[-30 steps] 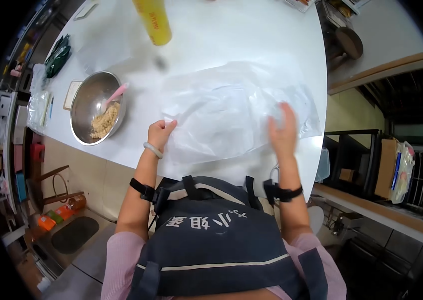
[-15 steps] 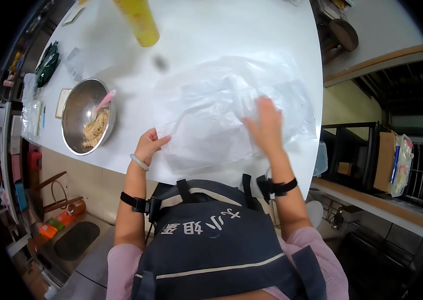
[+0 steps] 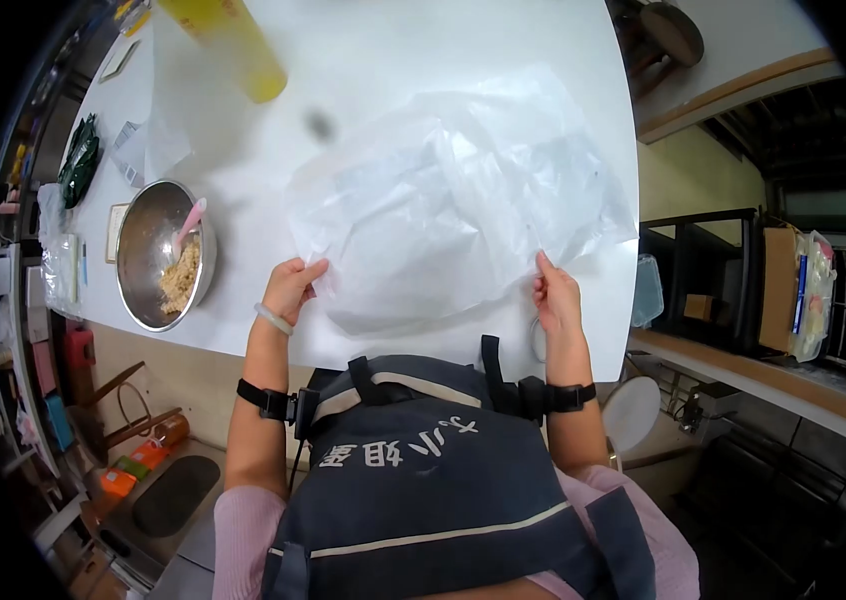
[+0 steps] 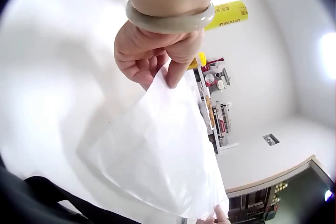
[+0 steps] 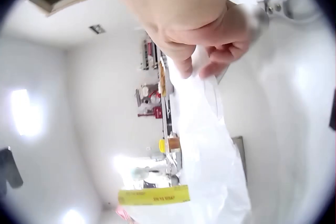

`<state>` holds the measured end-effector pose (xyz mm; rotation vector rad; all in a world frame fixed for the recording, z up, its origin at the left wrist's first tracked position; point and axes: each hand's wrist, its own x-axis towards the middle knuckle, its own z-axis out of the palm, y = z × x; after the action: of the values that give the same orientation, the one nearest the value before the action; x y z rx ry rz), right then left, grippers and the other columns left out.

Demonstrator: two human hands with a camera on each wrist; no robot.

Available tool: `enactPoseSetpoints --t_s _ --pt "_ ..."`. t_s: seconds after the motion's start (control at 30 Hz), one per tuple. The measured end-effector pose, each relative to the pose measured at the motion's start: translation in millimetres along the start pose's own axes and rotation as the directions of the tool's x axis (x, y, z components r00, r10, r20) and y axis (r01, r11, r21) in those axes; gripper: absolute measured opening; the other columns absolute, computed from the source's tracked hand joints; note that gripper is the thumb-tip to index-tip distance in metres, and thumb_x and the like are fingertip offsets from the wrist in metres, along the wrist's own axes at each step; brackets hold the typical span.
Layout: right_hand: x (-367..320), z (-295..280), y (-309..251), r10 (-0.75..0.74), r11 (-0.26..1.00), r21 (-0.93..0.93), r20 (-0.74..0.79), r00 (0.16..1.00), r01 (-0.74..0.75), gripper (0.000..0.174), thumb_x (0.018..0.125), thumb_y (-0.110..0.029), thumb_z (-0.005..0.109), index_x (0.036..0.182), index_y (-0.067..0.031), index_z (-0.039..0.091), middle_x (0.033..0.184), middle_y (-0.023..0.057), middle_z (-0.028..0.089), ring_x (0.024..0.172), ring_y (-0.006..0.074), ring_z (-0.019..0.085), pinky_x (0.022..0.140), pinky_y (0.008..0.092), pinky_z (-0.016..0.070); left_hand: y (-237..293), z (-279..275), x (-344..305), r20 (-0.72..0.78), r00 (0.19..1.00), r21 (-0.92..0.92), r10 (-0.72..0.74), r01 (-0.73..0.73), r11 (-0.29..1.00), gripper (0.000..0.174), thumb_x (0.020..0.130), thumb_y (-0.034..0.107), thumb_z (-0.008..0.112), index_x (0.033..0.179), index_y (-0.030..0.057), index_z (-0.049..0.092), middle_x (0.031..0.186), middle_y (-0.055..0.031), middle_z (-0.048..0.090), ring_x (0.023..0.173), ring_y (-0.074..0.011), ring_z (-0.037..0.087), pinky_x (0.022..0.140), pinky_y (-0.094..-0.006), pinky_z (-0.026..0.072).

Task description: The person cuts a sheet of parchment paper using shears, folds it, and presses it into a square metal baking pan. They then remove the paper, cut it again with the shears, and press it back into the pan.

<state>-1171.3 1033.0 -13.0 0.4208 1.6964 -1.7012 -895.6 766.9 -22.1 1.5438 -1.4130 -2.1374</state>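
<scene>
Metal bowl [image 3: 141, 245] of crumbly mixture [image 3: 180, 283], pink utensil [image 3: 192, 219] inside, hands [image 3: 288, 290] [image 3: 558, 298] pinching plastic [image 3: 413, 250]

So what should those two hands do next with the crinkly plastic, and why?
Maybe ease the left hand and right hand gently apart. Each pinches an edge of the plastic sheet, one toward either side, and it looks wrinkled between them, so a light pull would probably smooth it.

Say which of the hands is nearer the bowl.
Left. The left hand is right of the metal bowl, not touching; the right hand is farther right, along the plastic sheet.
</scene>
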Motion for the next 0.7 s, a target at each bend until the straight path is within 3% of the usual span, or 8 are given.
enactPoseSetpoints --t_s 0.2,0.3,0.37,0.4,0.47,0.5,0.57,0.7 --pt "-6.0 -3.9 5.7 -0.075 0.996 0.033 -0.098 0.992 0.079 0.028 0.071 -0.016 0.075 0.071 -0.0061 0.050 0.060 -0.0020 0.047 0.047 0.0051 0.042 0.041 0.0162 0.0317 7.9 1.7 -5.6 -0.078 0.997 0.079 0.003 0.004 0.997 0.021 0.077 0.020 0.069 0.063 0.0072 0.058 0.060 0.0006 0.056 0.050 -0.0063 0.046 0.048 -0.0199 0.0369" --pt "-7.7 -12.2 12.8 -0.053 0.999 0.007 -0.085 0.995 0.054 0.028 0.071 -0.016 0.075 0.071 -0.0055 0.050 0.060 -0.0016 0.049 0.048 0.0051 0.043 0.041 0.0165 0.0318 3.4 -0.8 3.5 -0.153 0.987 0.219 0.044 -0.009 0.976 0.024 0.074 0.023 0.072 0.077 0.0027 0.058 0.069 -0.0025 0.058 0.058 -0.0081 0.051 0.052 -0.0203 0.0411" --pt "-9.8 -13.6 15.9 -0.078 0.997 -0.028 -0.085 0.993 0.076 0.028 0.071 -0.016 0.076 0.071 -0.0053 0.050 0.061 -0.0008 0.050 0.049 0.0053 0.044 0.042 0.0168 0.0321 10.3 12.9 2.5 -0.417 0.824 0.319 0.384 -0.263 0.911 0.045 0.072 0.023 0.073 0.103 -0.0023 0.052 0.092 -0.0116 0.058 0.082 -0.0181 0.056 0.071 -0.0286 0.0464" --pt "-10.9 -14.6 16.9 -0.105 0.993 -0.061 -0.085 0.991 0.100 0.028 0.070 -0.016 0.076 0.070 -0.0050 0.051 0.062 -0.0001 0.051 0.049 0.0054 0.044 0.043 0.0171 0.0324 14.0 17.7 1.7 -0.417 0.825 0.318 0.381 -0.261 0.912 0.045 0.072 0.023 0.073 0.103 -0.0023 0.052 0.092 -0.0116 0.058 0.082 -0.0181 0.056 0.071 -0.0286 0.0464" --pt "-13.2 -14.6 18.9 -0.115 0.991 -0.083 -0.081 0.990 0.108 0.028 0.069 -0.016 0.077 0.070 -0.0050 0.051 0.063 0.0006 0.052 0.049 0.0056 0.044 0.044 0.0173 0.0327 24.3 26.7 -1.3 -0.226 0.432 0.918 0.873 -0.205 0.339 0.064 0.075 0.024 0.068 0.126 0.0018 0.037 0.123 -0.0171 0.045 0.115 -0.0301 0.042 0.096 -0.0415 0.0343" --pt "-13.9 -13.6 20.2 -0.125 0.988 -0.104 -0.077 0.989 0.116 0.029 0.069 -0.017 0.077 0.070 -0.0050 0.051 0.064 0.0013 0.054 0.049 0.0058 0.045 0.044 0.0175 0.0330 32.6 35.9 -6.6 -0.226 0.430 0.918 0.874 -0.206 0.339 0.064 0.075 0.024 0.068 0.126 0.0018 0.037 0.123 -0.0171 0.045 0.115 -0.0301 0.042 0.096 -0.0415 0.0343" --pt "-11.6 -12.5 26.0 -0.142 0.982 -0.134 -0.059 0.988 0.133 0.029 0.068 -0.017 0.078 0.070 -0.0049 0.052 0.063 0.0013 0.054 0.049 0.0061 0.045 0.045 0.0178 0.0333 46.2 60.5 -17.0 0.238 0.549 0.933 0.802 -0.358 -0.031 0.063 0.080 0.027 0.060 0.134 0.0092 0.033 0.138 -0.0137 0.031 0.129 -0.0339 0.024 0.104 -0.0478 0.0200" --pt "-25.6 1.7 26.4 -0.121 0.976 -0.176 0.060 0.991 0.129 0.030 0.067 -0.018 0.078 0.071 -0.0042 0.052 0.062 0.0013 0.055 0.050 0.0063 0.045 0.046 0.0182 0.0335 43.7 90.5 -8.3 0.461 0.660 0.881 0.594 -0.419 -0.219 0.059 0.085 0.037 0.051 0.137 0.0174 0.030 0.144 -0.0048 0.023 0.134 -0.0283 0.018 0.106 -0.0507 0.0153"
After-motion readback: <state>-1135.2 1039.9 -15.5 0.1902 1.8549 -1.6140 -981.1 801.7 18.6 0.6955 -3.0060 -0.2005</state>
